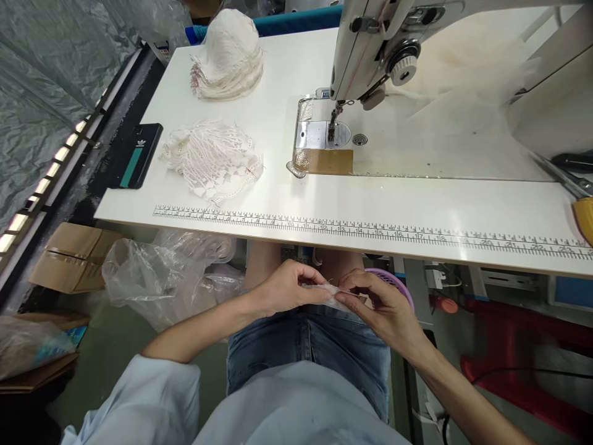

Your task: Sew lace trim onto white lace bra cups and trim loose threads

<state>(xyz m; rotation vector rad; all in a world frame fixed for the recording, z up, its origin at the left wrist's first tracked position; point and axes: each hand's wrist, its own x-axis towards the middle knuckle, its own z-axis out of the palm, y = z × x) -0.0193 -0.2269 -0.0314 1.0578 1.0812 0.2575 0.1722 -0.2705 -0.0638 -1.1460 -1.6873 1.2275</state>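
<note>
Both my hands are below the table's front edge, over my lap in blue jeans. My left hand (286, 289) and my right hand (378, 304) pinch a small piece of white lace trim (330, 292) between their fingertips. Their fingers are curled closed on it. On the white table (324, 204) above lie a flat heap of white lace pieces (214, 159) and, farther back, a taller stack of white lace pieces (230, 57). The sewing machine (384, 49) stands at the back right, its needle over the metal plate (319, 135).
A black phone (136, 154) lies at the table's left edge. A printed ruler (370, 232) runs along the front edge. Scissors (563, 176) and a yellow object lie far right. Clear plastic bags (162, 272) and cardboard boxes (69, 256) sit on the floor left. A purple basket (393, 281) is beside my right hand.
</note>
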